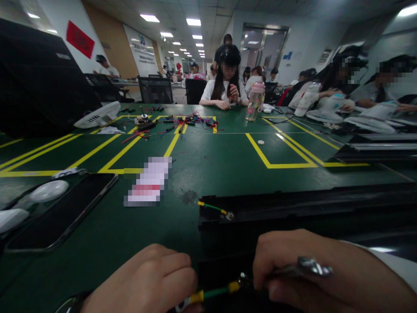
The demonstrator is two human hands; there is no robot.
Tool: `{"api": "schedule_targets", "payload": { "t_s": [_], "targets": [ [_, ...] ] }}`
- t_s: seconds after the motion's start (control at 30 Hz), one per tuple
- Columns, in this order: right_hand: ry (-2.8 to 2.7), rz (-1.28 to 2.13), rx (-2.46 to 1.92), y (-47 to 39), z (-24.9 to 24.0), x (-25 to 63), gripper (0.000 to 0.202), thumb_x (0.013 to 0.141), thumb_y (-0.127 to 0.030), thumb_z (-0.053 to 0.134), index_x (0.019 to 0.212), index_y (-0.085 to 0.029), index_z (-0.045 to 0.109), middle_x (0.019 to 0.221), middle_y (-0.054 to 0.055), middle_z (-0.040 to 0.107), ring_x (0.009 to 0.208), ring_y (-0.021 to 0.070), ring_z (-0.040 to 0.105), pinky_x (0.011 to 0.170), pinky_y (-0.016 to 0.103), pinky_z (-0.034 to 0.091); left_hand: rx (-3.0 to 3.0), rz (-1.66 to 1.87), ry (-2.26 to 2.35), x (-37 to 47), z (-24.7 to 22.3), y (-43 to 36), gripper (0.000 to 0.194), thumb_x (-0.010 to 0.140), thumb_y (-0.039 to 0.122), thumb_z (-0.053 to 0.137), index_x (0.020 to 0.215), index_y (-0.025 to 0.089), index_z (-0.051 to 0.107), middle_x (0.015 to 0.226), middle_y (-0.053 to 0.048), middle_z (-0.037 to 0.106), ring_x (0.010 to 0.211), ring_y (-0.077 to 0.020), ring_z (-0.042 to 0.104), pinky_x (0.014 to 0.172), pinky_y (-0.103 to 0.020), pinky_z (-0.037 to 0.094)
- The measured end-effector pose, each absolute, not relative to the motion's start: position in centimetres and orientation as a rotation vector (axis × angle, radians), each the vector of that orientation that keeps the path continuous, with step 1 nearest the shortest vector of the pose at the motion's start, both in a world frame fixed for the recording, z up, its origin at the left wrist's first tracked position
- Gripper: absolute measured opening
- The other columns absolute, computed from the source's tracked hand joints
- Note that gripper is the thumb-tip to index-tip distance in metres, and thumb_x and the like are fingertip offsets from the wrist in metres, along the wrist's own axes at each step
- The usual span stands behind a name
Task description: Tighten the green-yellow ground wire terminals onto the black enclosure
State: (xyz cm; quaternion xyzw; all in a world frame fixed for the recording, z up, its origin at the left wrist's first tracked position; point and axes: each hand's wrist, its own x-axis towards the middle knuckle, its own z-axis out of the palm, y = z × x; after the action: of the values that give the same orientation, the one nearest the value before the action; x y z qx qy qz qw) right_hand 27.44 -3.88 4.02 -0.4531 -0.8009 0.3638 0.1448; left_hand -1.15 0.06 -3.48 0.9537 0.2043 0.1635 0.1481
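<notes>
My left hand (159,276) is closed at the near end of a short green wire (216,293) with yellow sleeves, pinching it by its end terminal. The wire's other end meets a shiny metal fastener (241,278) on a dark black housing. Just right of that fastener, my right hand (293,261) is wrapped round a shiny metal wrench (314,266), whose outer end sticks out past the fingers. Its working end is hidden by the hand. Beyond both hands lies a long black rail (293,206), where a second green wire (211,206) is fixed by a screw.
At left lie a phone (65,213) and a white rounded object (48,191). A blurred pink-white slip (150,182) lies ahead. Farther back are tangled wires (195,119), a bottle (256,102) and white fans (329,111). A co-worker (224,87) sits opposite.
</notes>
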Motion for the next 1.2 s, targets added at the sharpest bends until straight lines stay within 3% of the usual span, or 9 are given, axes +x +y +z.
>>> {"api": "schedule_targets", "payload": {
  "t_s": [0.13,0.37,0.6,0.77,0.87,0.97,1.2],
  "targets": [
    [-2.152,0.973,-1.504,-5.0,4.2,28.6,0.012,0.094,-0.026,0.058,0.096,-0.034,0.066,0.085,-0.007,0.07,0.071,0.0131,0.066,0.062,0.019,0.048,2.717,0.408,0.582,-1.2,-3.5,0.1,0.013,0.092,0.015,0.047,0.086,0.024,0.055,0.075,0.001,0.065,0.062,-0.0195,0.06,0.055,-0.031,0.044],
    [-2.397,0.918,-1.238,-4.6,1.7,28.2,0.014,0.088,-0.024,0.052,0.086,-0.025,0.066,0.076,0.0,0.072,0.054,0.0148,0.065,0.043,0.019,0.043,2.667,0.392,0.625,-1.0,-3.4,-0.1,0.014,0.087,0.012,0.049,0.082,0.024,0.054,0.074,0.002,0.063,0.062,-0.0198,0.059,0.054,-0.031,0.041],
    [-2.462,0.928,-1.384,-4.6,1.2,27.6,0.018,0.084,-0.019,0.05,0.087,-0.026,0.066,0.075,0.0,0.072,0.055,0.0161,0.065,0.043,0.02,0.043,2.731,0.477,0.623,-1.0,-3.3,-0.2,0.014,0.095,0.021,0.047,0.086,0.024,0.056,0.076,0.0,0.065,0.063,-0.0195,0.061,0.056,-0.032,0.045],
    [-2.438,1.013,-1.615,-4.5,2.4,26.8,0.018,0.082,-0.015,0.056,0.086,-0.026,0.069,0.079,0.0,0.074,0.063,0.0166,0.067,0.051,0.02,0.047,2.703,0.458,0.629,-1.1,-3.6,-0.3,0.013,0.091,0.015,0.048,0.083,0.024,0.055,0.075,0.001,0.065,0.063,-0.0199,0.061,0.054,-0.031,0.044],
    [-2.377,0.968,-1.654,-4.5,3.2,26.2,0.01,0.088,-0.024,0.06,0.088,-0.025,0.07,0.075,0.001,0.072,0.065,0.0168,0.066,0.057,0.021,0.049,2.723,0.481,0.637,-1.1,-3.8,-0.3,0.014,0.09,0.015,0.048,0.084,0.024,0.056,0.077,0.0,0.066,0.064,-0.0205,0.061,0.055,-0.032,0.045],
    [-2.349,0.929,-1.651,-4.2,3.4,25.6,0.014,0.091,-0.036,0.062,0.088,-0.025,0.07,0.069,0.001,0.068,0.066,0.0175,0.064,0.059,0.021,0.049,2.744,0.504,0.64,-1.1,-3.9,-0.3,0.014,0.089,0.015,0.047,0.087,0.024,0.057,0.078,0.0,0.066,0.064,-0.0207,0.06,0.056,-0.033,0.047],
    [-2.36,0.875,-1.612,-3.6,3.3,25.0,0.02,0.094,-0.04,0.059,0.089,-0.026,0.071,0.069,0.001,0.067,0.067,0.018,0.063,0.06,0.021,0.05,2.691,0.416,0.646,-1.1,-3.6,-0.4,0.017,0.082,0.008,0.05,0.083,0.025,0.054,0.076,0.002,0.065,0.064,-0.0203,0.06,0.055,-0.031,0.042]
  ]
}}
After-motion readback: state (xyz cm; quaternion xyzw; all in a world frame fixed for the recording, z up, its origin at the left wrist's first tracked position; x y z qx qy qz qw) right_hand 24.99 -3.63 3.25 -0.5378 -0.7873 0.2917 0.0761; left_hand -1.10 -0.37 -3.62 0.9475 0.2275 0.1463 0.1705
